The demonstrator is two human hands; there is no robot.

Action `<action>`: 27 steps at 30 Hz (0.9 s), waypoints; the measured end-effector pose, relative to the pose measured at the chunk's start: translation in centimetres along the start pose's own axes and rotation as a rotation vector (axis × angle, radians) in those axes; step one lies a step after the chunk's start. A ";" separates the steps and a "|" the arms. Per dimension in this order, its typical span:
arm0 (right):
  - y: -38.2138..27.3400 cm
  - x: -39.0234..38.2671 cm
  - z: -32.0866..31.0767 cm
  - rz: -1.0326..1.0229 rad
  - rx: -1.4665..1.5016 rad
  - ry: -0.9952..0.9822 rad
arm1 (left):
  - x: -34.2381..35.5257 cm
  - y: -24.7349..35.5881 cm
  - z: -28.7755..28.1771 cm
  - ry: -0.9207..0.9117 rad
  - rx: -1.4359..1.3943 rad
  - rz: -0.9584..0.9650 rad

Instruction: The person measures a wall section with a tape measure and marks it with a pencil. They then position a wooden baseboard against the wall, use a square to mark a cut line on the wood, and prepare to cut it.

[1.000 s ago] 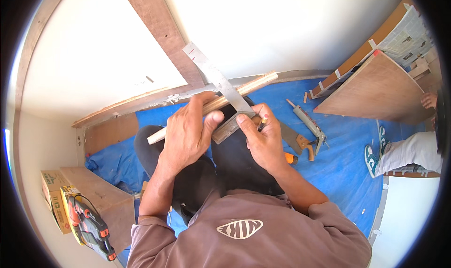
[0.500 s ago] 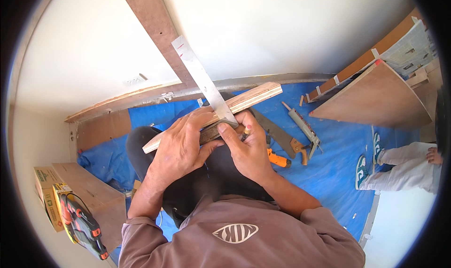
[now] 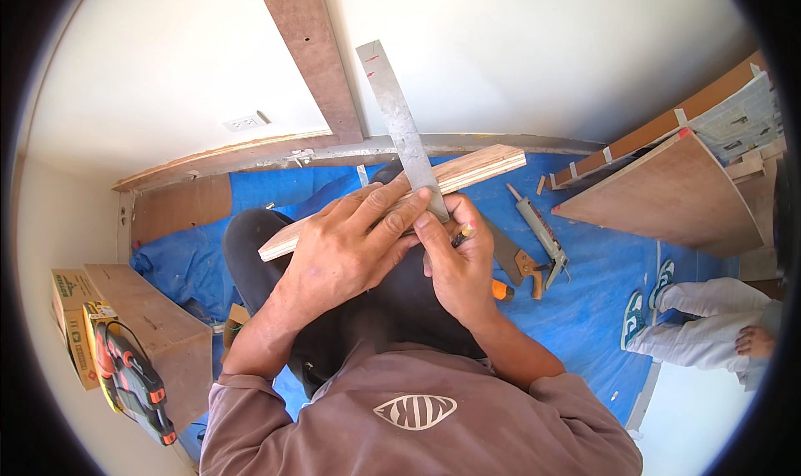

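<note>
A strip of plywood slants across my lap, its layered edge showing. My left hand is closed over the strip's left part, and its fingertips reach the base of a metal try square. That square's blade crosses over the strip and points up and away. At the blade's lower end my right hand pinches the square, thumb on top. A short dark pencil with a reddish tip also sits between the right hand's fingers. My hands hide most of the square's stock.
Right of my knees, a handsaw, a caulking gun and an orange-ended tool lie on blue sheeting. A plywood panel leans behind. Another person's legs are at right. A power tool is by boxes at left.
My left fingers have moved from the strip onto the base of the square. The square's blade stands slightly more upright. Strip and hands appear farther right as the view has shifted.
</note>
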State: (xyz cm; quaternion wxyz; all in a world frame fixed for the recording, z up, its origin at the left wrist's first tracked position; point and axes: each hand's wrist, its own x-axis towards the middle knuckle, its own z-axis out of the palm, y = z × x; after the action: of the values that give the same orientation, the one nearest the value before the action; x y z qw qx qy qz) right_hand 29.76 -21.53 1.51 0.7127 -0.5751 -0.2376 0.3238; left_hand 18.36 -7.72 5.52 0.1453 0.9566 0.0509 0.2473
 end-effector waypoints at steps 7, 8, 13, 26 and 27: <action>-0.2 -0.1 0.1 -0.012 -0.007 -0.013 | -0.2 0.0 0.0 0.016 0.006 0.006; -0.1 -0.2 0.0 -0.016 -0.011 -0.015 | -0.2 0.0 0.0 0.016 0.009 0.006; -0.3 -0.1 -0.1 -0.011 -0.039 -0.024 | -0.2 0.1 0.1 0.016 0.008 0.003; -1.0 -0.2 -3.4 0.045 -0.331 0.008 | -0.1 0.4 0.3 0.015 0.018 -0.004; -1.7 0.0 -4.3 -0.115 -0.417 0.047 | -0.2 0.3 0.3 0.018 0.024 -0.009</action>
State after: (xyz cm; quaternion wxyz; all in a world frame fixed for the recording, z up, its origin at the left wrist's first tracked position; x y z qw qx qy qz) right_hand 33.15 -24.63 2.21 0.6011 -0.7030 -0.3148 0.2130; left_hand 18.34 -8.13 5.30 0.1344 0.9558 0.0593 0.2548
